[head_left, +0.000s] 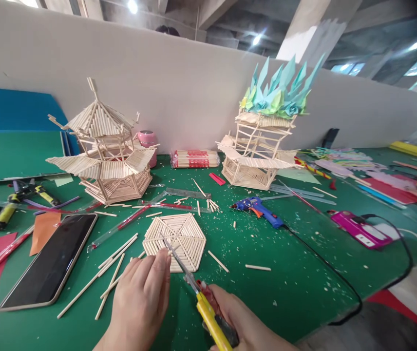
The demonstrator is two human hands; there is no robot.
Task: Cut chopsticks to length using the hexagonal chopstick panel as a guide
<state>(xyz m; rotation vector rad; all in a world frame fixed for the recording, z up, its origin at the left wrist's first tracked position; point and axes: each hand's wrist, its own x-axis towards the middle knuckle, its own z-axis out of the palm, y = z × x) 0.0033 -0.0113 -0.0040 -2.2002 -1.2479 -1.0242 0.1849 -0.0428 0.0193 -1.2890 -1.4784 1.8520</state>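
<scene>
My left hand is closed, thumb and fingers pinched on a thin wooden stick that is mostly hidden by the fingers. In my right hand is a yellow-handled pair of shears, its slim metal blades pointing up and left beside the left fingertips. Just beyond both hands lies a flat hexagonal panel of wooden sticks, which the blades partly cover. Several loose sticks lie to the left of my left hand. A blue glue gun rests farther off on the right.
Two stick pavilions, one with a pointed roof and one topped with folded blue paper, stand at the back. A phone lies left. Bundled sticks sit between the pavilions. A pink power strip and black cable are on the right.
</scene>
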